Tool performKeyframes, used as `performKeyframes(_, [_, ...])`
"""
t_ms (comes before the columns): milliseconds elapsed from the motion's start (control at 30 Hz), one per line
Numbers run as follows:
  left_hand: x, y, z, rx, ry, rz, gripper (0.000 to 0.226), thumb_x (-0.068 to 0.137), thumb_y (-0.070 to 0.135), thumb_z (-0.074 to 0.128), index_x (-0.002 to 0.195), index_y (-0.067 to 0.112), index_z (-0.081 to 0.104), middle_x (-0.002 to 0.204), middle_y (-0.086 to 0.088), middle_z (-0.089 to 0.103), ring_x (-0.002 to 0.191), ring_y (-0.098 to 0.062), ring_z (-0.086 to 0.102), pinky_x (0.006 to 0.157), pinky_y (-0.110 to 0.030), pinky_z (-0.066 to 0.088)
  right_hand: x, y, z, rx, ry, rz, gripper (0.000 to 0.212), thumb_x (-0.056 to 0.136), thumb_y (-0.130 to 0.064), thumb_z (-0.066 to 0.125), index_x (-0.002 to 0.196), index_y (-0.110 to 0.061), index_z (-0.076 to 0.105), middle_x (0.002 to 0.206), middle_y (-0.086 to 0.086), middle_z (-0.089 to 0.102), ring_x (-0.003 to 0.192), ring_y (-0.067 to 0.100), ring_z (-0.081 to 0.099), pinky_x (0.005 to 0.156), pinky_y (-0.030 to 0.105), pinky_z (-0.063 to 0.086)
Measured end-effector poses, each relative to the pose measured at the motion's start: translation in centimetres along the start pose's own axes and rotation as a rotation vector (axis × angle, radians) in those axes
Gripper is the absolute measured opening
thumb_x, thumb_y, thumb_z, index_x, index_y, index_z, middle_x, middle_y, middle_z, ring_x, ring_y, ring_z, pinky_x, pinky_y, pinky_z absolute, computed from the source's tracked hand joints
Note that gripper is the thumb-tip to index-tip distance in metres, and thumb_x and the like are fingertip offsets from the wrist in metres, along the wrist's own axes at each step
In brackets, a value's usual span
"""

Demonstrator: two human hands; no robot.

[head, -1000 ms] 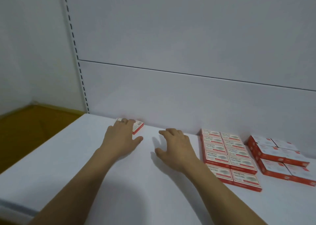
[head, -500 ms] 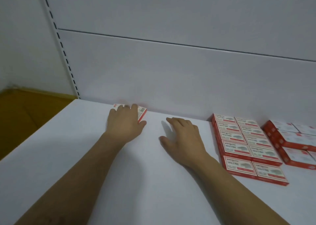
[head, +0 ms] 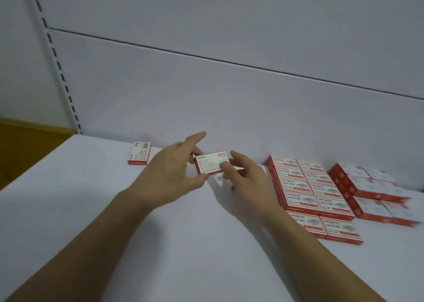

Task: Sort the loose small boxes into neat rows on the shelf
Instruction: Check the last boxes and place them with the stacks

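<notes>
A small red-and-white box [head: 211, 165] is lifted above the white shelf [head: 91, 210]. My left hand [head: 171, 176] pinches its left side between thumb and fingers, the index finger sticking out. From the right, my right hand [head: 246, 177] grips the same box, its thumb lying on the top face. Another loose box [head: 139, 153] lies flat near the back wall, to the left of my hands. A neat block of boxes [head: 307, 187] in two rows sits to the right.
A second, less tidy stack of red boxes [head: 371, 191] lies at the far right. The white back panel [head: 229, 95] rises behind the shelf, with a slotted upright [head: 59, 72] at the left. Brown floor [head: 27, 145] shows past the shelf's left edge.
My left hand lifted a box from the back wall and brought it rightward; my right hand rose from the shelf and took hold of it. One box stays by the wall.
</notes>
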State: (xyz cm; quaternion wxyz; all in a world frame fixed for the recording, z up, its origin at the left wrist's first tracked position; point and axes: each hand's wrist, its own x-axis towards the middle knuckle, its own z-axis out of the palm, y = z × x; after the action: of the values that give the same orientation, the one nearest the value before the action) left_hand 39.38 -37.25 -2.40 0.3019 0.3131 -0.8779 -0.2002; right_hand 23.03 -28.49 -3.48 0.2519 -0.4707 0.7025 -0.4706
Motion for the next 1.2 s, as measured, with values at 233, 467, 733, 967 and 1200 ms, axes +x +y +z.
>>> performKeyframes(233, [-0.8,1.7,0.4,-0.08,0.074,0.094,0.074,0.084,0.037,0.069,0.144,0.032,0.026,0.122,0.013,0.051,0.103,-0.003,0.048,0.084,-0.019,0.052,-0.8,-3.4,-2.5,0.285,0.008,-0.011,0.019,0.094,-0.008,0.056,0.108,-0.007,0.069,0.089,0.008,0.075,0.064,0.017,0.061,0.064,0.029,0.055])
performKeyframes(467, [-1.3,2.4,1.0,-0.22,0.059,0.031,0.041,0.083,0.036,0.071,0.113,0.031,0.043,0.107,0.013,0.056,0.095,-0.005,0.056,0.071,-0.021,0.054,-2.0,-3.9,-3.0,0.223,-0.024,-0.057,0.017,0.093,-0.009,0.058,0.106,-0.012,0.069,0.085,0.005,0.075,0.065,0.016,0.063,0.063,0.029,0.055])
performKeyframes(733, [-1.5,2.8,1.8,-0.3,0.012,0.071,0.037,0.08,0.027,0.076,0.11,0.03,0.053,0.101,0.017,0.062,0.095,-0.003,0.056,0.072,-0.018,0.052,-3.4,-1.0,-2.3,0.054,0.228,-0.114,0.016,0.086,-0.017,0.069,0.101,-0.025,0.072,0.085,-0.017,0.074,0.08,0.01,0.069,0.067,0.031,0.059])
performKeyframes(967, [-1.5,2.9,1.7,-0.342,0.066,0.032,0.046,0.076,0.026,0.079,0.114,0.036,0.056,0.102,0.019,0.062,0.098,0.003,0.055,0.072,-0.007,0.049,-3.8,-1.1,-1.9,-0.027,0.294,-0.169,0.024,0.087,-0.025,0.068,0.11,-0.028,0.065,0.094,-0.02,0.068,0.086,-0.002,0.064,0.064,0.014,0.054])
performKeyframes(1200, [-1.7,2.8,2.9,-0.276,0.125,0.166,0.047,0.073,0.023,0.082,0.115,0.02,0.059,0.101,0.017,0.06,0.098,0.01,0.054,0.075,-0.006,0.049,-4.9,-1.5,-0.4,-0.08,0.155,-0.126,0.054,0.071,-0.048,0.076,0.118,-0.041,0.051,0.111,-0.021,0.054,0.103,-0.003,0.054,0.077,0.019,0.049])
